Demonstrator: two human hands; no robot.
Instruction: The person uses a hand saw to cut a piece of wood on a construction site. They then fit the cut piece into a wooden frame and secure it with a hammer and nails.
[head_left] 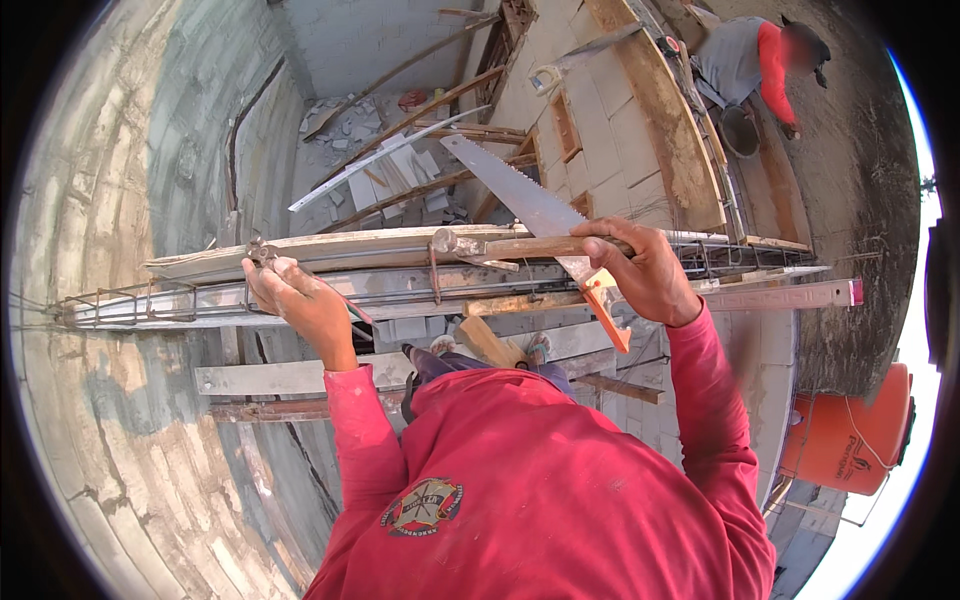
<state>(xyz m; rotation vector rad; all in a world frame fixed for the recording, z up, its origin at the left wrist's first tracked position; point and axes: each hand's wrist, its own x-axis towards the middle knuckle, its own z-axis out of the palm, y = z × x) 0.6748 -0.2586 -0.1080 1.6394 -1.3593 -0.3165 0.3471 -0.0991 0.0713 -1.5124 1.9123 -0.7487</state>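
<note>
My left hand (300,300) is closed round metal pincers (262,251), whose jaws stick out past my fingers over a wooden form board (340,243). In my right hand (640,265) is a hammer (520,247), gripped by its wooden handle. The hammer's head points left, above the rebar cage (435,275). A handsaw (505,185) slants under the hammer handle, its toothed blade reaching away from me. Its orange handle (606,315) lies just below my right hand; whether my fingers touch the saw, I cannot tell.
Down beyond the boards, broken blocks (400,170) and loose timbers (420,95) litter the floor. A block wall (610,120) rises at the far right. Another person (735,60) in red sleeves bends near a dark bucket (738,130). An orange tank (850,430) stands at right.
</note>
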